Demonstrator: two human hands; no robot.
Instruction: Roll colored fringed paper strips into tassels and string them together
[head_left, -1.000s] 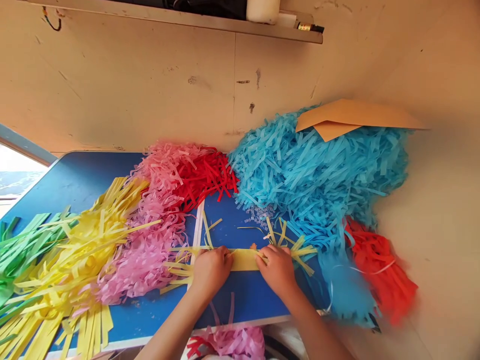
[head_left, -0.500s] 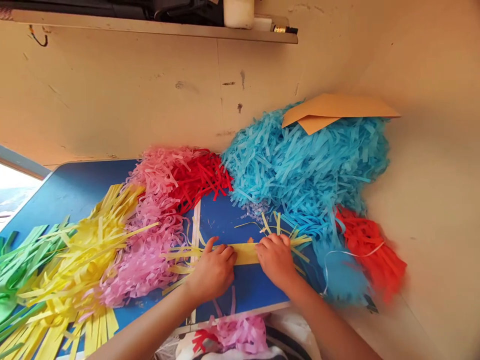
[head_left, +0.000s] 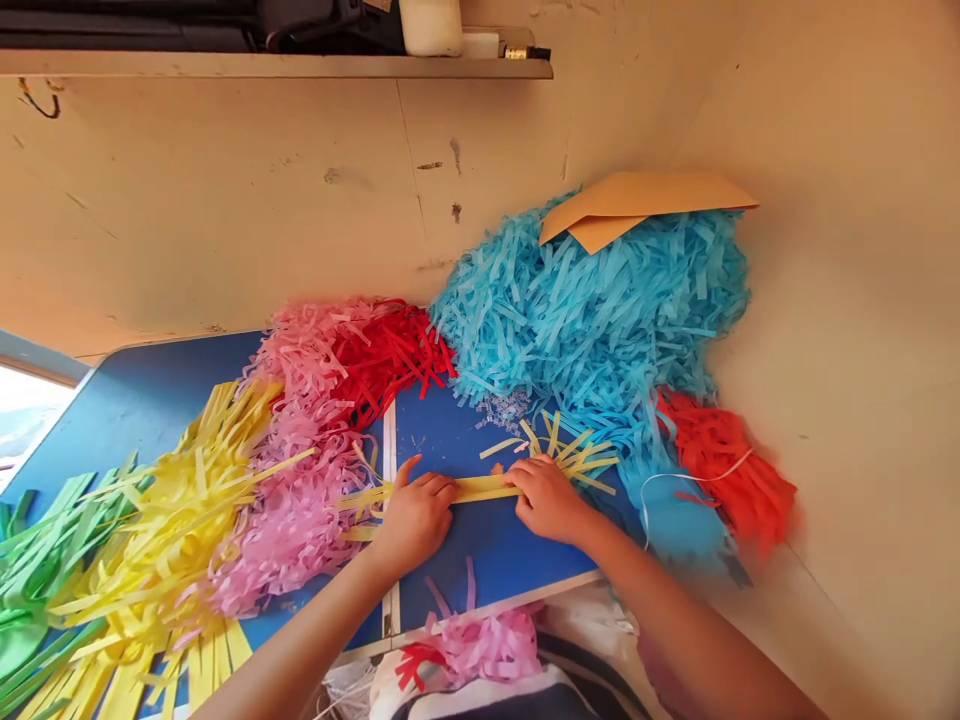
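A yellow fringed strip of tissue paper (head_left: 482, 489) lies across the blue table in front of me. Its middle is a narrow band, and cut fringes fan out at both ends. My left hand (head_left: 418, 510) grips the left part, most fingers curled on the band and one finger raised. On the right part, my right hand (head_left: 551, 500) is closed over the band, fingertips pressed on it. The fringe spreads past each hand. Fingertips under the paper are hidden.
Pink fringe (head_left: 319, 500), yellow fringe (head_left: 180, 520) and green fringe (head_left: 45, 570) pile up leftward. Red fringe (head_left: 394, 350) and a large blue heap (head_left: 600, 310) sit behind, with orange paper (head_left: 645, 195) on top. A shelf (head_left: 300, 67) juts from the wall above.
The yellow band between my hands has become narrower, as if folded or rolled. Both hands stay on it. The camera view has shifted slightly.
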